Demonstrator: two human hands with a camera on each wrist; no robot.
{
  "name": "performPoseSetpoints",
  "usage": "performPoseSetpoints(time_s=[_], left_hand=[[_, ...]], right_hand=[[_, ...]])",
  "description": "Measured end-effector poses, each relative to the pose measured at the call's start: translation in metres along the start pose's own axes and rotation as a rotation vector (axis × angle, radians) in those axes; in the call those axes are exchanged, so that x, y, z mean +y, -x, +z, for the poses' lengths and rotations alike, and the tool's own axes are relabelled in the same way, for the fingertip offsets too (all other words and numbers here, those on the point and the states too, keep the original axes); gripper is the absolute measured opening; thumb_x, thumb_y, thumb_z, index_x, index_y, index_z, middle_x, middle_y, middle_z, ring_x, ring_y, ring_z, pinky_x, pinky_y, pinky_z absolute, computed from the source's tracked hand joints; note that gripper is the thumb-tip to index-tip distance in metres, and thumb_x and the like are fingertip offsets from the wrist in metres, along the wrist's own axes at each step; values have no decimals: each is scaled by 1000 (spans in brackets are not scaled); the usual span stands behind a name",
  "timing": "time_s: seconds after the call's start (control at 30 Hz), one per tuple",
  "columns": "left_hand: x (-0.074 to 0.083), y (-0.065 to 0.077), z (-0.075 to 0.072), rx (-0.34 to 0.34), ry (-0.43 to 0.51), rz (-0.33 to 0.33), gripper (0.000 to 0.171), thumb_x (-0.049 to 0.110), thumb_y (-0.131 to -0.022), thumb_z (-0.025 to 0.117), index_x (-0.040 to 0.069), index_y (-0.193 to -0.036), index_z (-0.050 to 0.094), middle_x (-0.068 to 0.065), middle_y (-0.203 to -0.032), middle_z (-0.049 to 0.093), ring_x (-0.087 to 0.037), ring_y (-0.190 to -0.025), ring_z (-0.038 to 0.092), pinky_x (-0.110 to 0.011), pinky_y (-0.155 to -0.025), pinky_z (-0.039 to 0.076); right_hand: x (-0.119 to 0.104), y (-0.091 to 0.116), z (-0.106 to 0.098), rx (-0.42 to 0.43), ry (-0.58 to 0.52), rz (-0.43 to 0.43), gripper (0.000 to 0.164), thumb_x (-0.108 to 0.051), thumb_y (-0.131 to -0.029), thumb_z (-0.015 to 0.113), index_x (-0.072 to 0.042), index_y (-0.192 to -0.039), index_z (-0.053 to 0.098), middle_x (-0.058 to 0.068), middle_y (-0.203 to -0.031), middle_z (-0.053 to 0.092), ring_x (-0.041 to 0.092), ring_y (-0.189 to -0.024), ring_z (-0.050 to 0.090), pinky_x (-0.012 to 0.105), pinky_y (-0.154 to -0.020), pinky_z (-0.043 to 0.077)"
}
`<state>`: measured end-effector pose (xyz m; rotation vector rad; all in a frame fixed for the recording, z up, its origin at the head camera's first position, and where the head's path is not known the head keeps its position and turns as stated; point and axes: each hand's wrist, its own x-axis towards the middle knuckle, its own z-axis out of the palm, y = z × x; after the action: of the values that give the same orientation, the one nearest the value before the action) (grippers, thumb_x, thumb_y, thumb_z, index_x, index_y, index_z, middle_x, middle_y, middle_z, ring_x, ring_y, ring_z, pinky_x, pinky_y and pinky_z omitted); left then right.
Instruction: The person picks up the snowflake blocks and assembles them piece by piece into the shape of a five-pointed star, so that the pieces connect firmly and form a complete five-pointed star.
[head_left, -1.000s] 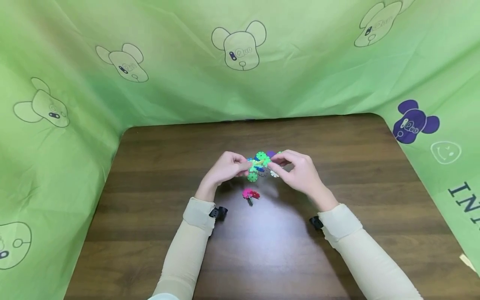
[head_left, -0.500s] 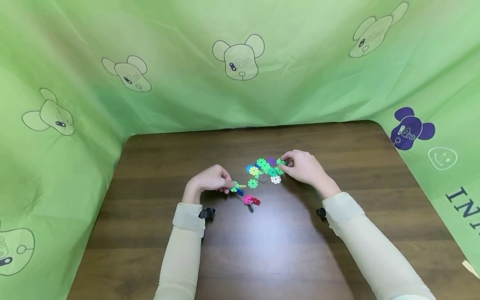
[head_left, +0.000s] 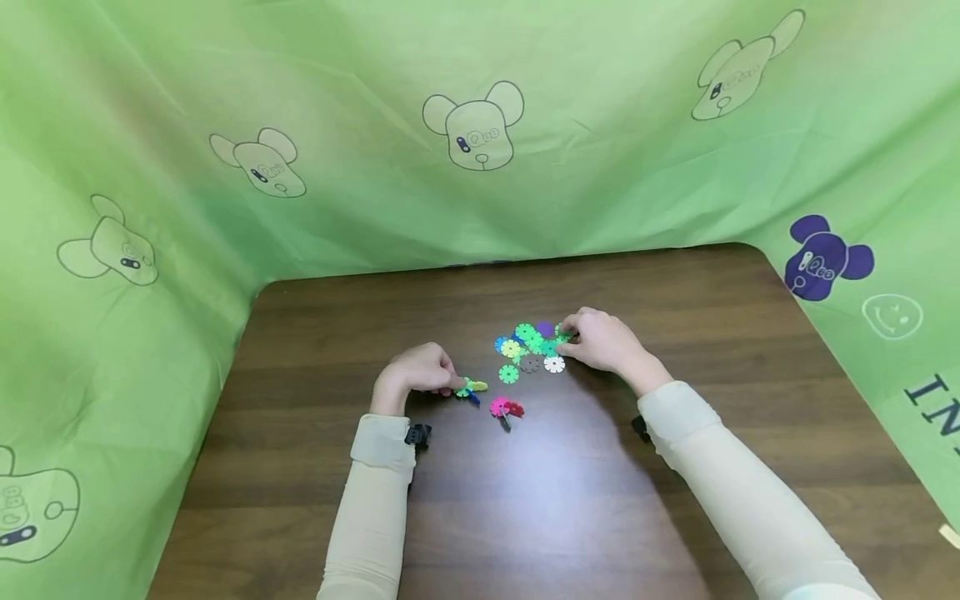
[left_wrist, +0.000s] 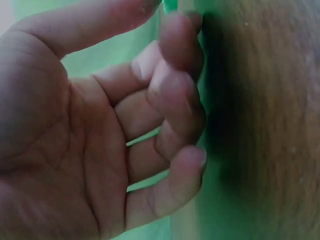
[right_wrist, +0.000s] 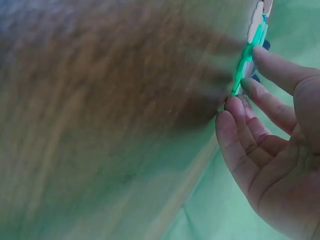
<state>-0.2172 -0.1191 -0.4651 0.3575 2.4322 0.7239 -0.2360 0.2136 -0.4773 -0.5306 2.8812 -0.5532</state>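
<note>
My left hand [head_left: 420,368] is low over the table, left of the loose discs, pinching a small joined cluster of notched plastic snowflake discs: a green disc [head_left: 462,388], a yellow disc [head_left: 478,386] and a blue one. In the left wrist view only a green sliver [left_wrist: 170,5] shows by the thumb and index fingertips; the other fingers are bent. At the right end of the pile, my right hand [head_left: 602,337] touches green discs [right_wrist: 245,62] with thumb and index fingertips set apart. Its palm partly hides the pile's right side from the head view.
The pile holds several flat discs, among them a yellow disc [head_left: 510,349], a grey disc [head_left: 530,363], a white disc [head_left: 554,364] and a purple disc [head_left: 544,329]. Nearer me lies a joined pink and red cluster [head_left: 500,406]. Green cloth [head_left: 480,208] surrounds the brown table [head_left: 337,317].
Both hands were together at the green, yellow and blue cluster. My left hand has carried it left and toward me, down near the table. My right hand has come away onto the pile's right end.
</note>
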Motion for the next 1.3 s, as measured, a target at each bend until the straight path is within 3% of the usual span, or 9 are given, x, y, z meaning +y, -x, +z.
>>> performPoseSetpoints(time_s=[0.17,0.27,0.33,0.43,0.6,0.7,0.83,1.03,1.3], left_hand=[[4,0,1,176,-91,-81,35,51,-95,72,17,-85,76,5,-75,65,-14,-68,56,-33,-61,43],[12,-4,5,291,-128,-66,31,51,-96,70,20,-95,75,7,-82,65,-15,-73,59,-36,-63,46],[19,-9,8,321,-163,-26,30,50,-98,69,20,-98,75,7,-84,66,-16,-74,60,-37,-63,48],[35,-18,13,322,-230,46,26,46,-99,69,21,-104,75,7,-89,69,-16,-77,62,-38,-65,50],[58,-36,20,334,-429,145,29,38,-99,70,23,-123,74,1,-111,70,-22,-91,68,-43,-70,56],[65,-46,28,322,-572,179,37,38,-100,69,23,-134,70,-4,-125,67,-24,-96,69,-43,-70,57],[70,-54,38,303,-695,209,39,41,-101,68,20,-133,69,-7,-126,65,-23,-90,69,-42,-66,58],[73,-57,42,327,-692,222,32,41,-98,73,18,-121,71,-2,-111,64,-18,-81,66,-38,-62,57],[77,-59,38,293,-652,224,39,39,-98,73,18,-131,69,-5,-122,63,-20,-84,67,-39,-64,57]], right_hand=[[0,-1,0,-5,-24,4,27,-26,-93,78,-6,-111,75,10,-107,68,29,-99,66,51,-89,52],[0,-1,0,-3,-29,-3,29,-25,-93,78,-6,-115,75,11,-107,68,30,-101,66,51,-89,52],[0,0,0,0,-25,-14,30,-26,-94,77,-7,-117,75,11,-107,68,29,-100,65,51,-87,53],[0,1,-1,1,-17,-30,29,-26,-94,78,-9,-117,77,10,-107,67,28,-96,65,51,-85,52],[-1,1,-1,-19,-10,-56,29,-23,-95,77,-10,-121,76,12,-111,67,31,-97,64,54,-86,52],[0,1,2,-40,-8,-65,30,-22,-96,76,-9,-123,74,15,-116,66,33,-102,65,56,-89,52],[-1,0,3,-63,-27,-45,29,-22,-95,76,-10,-122,72,14,-114,64,31,-99,63,54,-87,52],[-2,-1,-1,-39,-80,-27,23,-20,-90,80,-10,-108,69,7,-104,64,25,-92,59,48,-82,50],[-1,3,-4,-23,-138,-39,16,-18,-87,82,-14,-95,69,0,-88,69,18,-69,55,43,-71,48]])
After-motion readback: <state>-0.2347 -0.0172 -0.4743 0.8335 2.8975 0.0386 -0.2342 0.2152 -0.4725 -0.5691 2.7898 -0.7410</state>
